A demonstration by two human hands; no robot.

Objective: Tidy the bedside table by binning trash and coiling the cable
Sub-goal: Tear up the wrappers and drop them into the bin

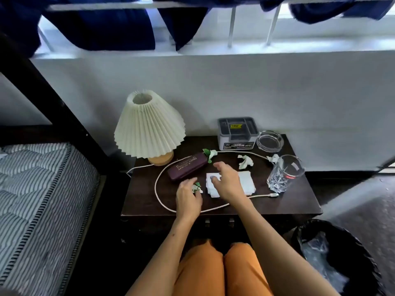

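On the dark bedside table (299, 201) a white cable (157, 189) loops round the front and ends in a plug (274, 195) at the right. My left hand (188, 197) pinches a crumpled green-and-white wrapper (196, 186). My right hand (226, 180) hovers open over a stack of white tissues (248, 180). More crumpled paper scraps lie at the back: one (210, 154) by the glasses case, one (245, 161) in the middle, one (273, 158) by the glass. A black-lined bin (342, 259) stands on the floor at lower right.
A pleated lamp (149, 124) stands at the table's back left, a maroon glasses case (187, 166) beside it. A grey box (237, 133), a glass ashtray (269, 141) and a cut-glass tumbler (284, 174) sit at the right. A striped mattress (42, 189) lies to the left.
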